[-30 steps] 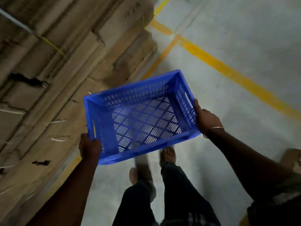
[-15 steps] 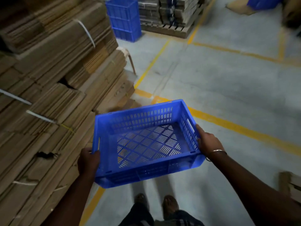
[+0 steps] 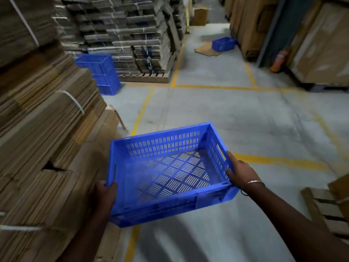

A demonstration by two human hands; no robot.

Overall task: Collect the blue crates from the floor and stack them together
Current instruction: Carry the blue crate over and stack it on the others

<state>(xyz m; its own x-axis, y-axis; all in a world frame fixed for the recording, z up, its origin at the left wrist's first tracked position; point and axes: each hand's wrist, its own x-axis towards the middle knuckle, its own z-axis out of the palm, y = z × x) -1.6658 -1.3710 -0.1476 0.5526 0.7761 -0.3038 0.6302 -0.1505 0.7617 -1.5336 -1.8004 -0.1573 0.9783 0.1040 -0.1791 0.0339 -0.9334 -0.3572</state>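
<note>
Empty blue perforated plastic crate (image 3: 166,173) carried level; left hand (image 3: 105,193) and right hand (image 3: 238,172) grasp opposite ends, balancing it toward the stacked blue crates (image 3: 99,73).

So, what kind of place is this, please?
Most likely a packaging warehouse: strapped stacks of flattened cardboard on a pallet, yellow floor lines, and a stack of blue crates.

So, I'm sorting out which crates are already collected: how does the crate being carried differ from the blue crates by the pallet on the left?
The carried crate is single and held off the floor by the left hand and right hand; the stacked crates stand on the floor, several high. The carried one shows its empty, slotted inside; the stack shows mainly outer walls. Both are blue, perforated plastic.
</note>
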